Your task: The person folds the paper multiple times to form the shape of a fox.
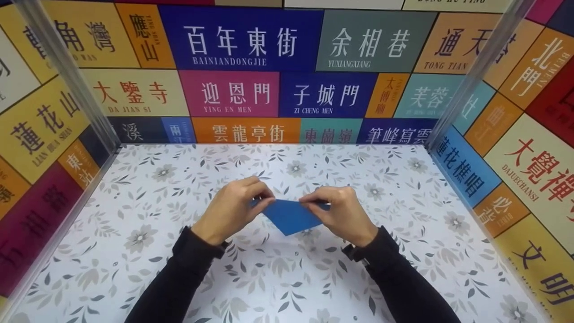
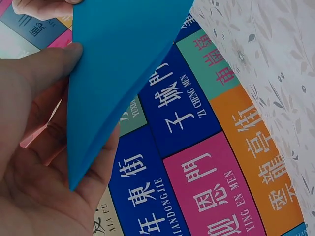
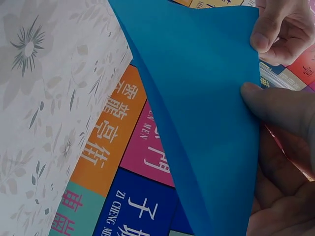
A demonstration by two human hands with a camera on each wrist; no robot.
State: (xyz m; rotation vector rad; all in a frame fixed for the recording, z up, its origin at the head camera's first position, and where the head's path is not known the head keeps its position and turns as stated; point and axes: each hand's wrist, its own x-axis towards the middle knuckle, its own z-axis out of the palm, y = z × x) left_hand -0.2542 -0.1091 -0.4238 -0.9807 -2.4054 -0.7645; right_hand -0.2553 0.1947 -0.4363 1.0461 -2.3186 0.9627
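Note:
Between my two hands is a sheet of blue paper [image 1: 289, 217], folded into a triangle with one corner pointing down toward me. My left hand [image 1: 237, 206] pinches its top edge on the left, thumb on the near face and fingers behind. On the right, my right hand [image 1: 343, 208] pinches the same edge in the same manner. The left wrist view shows the folded paper [image 2: 118, 64] with its two layers slightly apart along the slanting side. In the right wrist view, the paper [image 3: 206, 98] also shows a narrow gap between layers, with both thumbs at its straight edge.
The table [image 1: 278, 278] has a white covering with grey flowers and leaves. Behind it rises a back wall [image 1: 242, 40] of coloured panels with Chinese lettering. Similar side panels [image 1: 40, 130] stand left and right, with clear strips at the corners.

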